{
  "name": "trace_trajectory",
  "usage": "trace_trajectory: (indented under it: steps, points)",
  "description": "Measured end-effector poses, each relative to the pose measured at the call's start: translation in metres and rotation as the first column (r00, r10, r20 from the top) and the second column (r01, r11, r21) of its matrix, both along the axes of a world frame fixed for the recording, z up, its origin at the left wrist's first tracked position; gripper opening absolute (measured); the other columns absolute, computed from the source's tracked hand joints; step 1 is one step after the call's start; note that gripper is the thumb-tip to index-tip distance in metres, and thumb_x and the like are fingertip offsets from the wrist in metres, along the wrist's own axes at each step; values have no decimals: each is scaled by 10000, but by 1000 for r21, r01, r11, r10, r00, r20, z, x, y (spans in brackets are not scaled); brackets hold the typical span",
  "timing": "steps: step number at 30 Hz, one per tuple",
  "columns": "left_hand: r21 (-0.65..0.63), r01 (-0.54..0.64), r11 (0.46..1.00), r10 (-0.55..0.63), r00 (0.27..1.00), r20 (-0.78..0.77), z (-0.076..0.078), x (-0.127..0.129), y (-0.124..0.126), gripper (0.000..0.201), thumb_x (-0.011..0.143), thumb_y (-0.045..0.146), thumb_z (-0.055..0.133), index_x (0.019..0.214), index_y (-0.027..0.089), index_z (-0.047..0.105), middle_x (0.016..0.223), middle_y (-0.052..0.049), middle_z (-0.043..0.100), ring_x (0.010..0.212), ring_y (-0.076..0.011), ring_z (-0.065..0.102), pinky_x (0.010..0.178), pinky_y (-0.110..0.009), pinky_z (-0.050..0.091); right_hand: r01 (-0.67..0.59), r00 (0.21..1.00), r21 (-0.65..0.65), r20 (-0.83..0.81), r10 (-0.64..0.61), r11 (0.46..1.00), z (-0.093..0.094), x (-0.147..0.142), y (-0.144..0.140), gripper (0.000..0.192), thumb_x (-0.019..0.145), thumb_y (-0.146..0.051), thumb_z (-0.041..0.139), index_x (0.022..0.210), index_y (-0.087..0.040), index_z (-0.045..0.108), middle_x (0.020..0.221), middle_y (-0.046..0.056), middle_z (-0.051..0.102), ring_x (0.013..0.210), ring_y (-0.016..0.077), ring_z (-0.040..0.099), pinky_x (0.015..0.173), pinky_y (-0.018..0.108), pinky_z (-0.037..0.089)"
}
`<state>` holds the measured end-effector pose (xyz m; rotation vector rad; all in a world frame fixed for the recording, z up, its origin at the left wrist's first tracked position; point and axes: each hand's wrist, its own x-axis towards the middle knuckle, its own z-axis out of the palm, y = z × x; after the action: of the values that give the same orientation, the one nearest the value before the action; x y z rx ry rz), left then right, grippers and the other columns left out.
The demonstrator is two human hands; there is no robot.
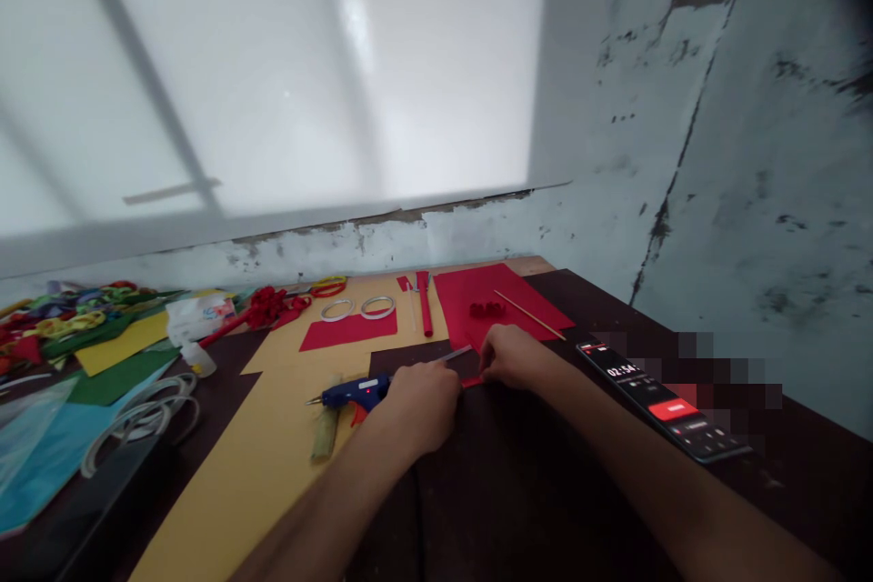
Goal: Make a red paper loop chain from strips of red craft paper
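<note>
My right hand [508,356] is closed in a pinch on a narrow red strip [472,380], which spans the short gap to my left hand. Fingers curled, my left hand [426,396] grips the strip's other end, though its fingertips are mostly hidden. Behind the left hand lies a blue glue gun [355,391], nozzle to the left and a small red light showing, beside a short greenish stick [325,436]. A translucent glue stick [456,353] pokes out past my knuckles. Just beyond the right hand, a curled red piece [486,310] rests on a red sheet [532,291].
A wooden skewer [528,314] crosses the red sheet. Two silvery rings [377,307], a red roll [424,305] and yellow-handled scissors [328,286] lie farther back. A lit phone [661,400] is at right. Coiled cable [136,418], a small bottle [197,358] and colourful scraps [75,318] occupy the left.
</note>
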<state>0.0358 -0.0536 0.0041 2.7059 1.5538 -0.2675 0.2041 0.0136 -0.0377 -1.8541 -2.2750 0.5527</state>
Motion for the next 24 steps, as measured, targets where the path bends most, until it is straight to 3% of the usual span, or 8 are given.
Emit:
trace_trajectory:
  steps: [11,17,24]
  points:
    - [10,-15,1000,15,1000,7,-6,-6,5,267,771,116,490,912,134,716,990,-174,721,902,-320,710,754,-412,570,-11,1000,-6,-13,11,1000,1,3,-1,133,639,-160,757,760,-203,795,775,73,756,760,196,698,613,227,433]
    - [40,60,997,-63,994,87,-10,-8,5,365,804,178,499,1119,219,678,1034,-140,694,923,-316,695,767,-415,555,4,1000,38,-4,-4,999,1,9,0,142,635,-120,742,749,-189,790,763,90,751,764,213,698,607,240,420]
    - [86,109,990,-117,987,106,-15,-1,-2,339,918,289,407,1109,231,681,1053,-145,666,925,-303,670,779,-417,543,-26,999,54,-32,28,998,4,14,0,186,624,-78,688,744,-181,786,755,84,755,762,200,699,601,231,408]
